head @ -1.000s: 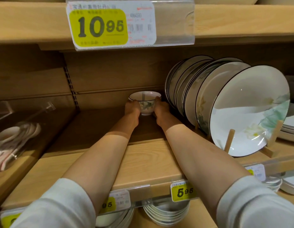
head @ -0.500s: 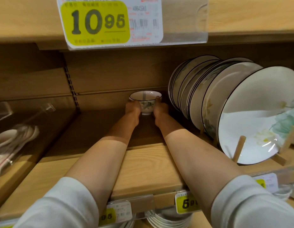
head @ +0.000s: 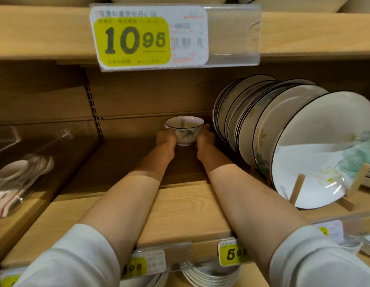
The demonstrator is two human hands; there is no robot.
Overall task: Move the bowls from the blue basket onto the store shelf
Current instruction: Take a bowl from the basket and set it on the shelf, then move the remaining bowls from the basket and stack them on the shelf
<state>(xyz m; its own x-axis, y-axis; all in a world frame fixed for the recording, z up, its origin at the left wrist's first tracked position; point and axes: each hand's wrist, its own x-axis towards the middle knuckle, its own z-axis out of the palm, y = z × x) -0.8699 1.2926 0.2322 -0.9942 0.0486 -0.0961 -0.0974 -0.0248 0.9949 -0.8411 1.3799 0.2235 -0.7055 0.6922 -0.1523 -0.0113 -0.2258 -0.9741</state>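
One bowl [head: 184, 130] sits at the far back of the store shelf [head: 180, 208], dead ahead at 12 o'clock, upright and near the back panel. The left hand [head: 166, 137] grips its left side and the right hand [head: 204, 138] its right side, so it is held between both palms. In the shadow back there its foot seems to be on the board, though it may hover just above.

A row of plates [head: 283, 137] stands on edge in a rack at 2 o'clock, close to the right hand. Spoons [head: 20, 172] lie at 9 o'clock.

This looks like the first bowl on this shelf, placed but not yet let go. The blue basket is out of view, so how many bowls remain cannot be told.
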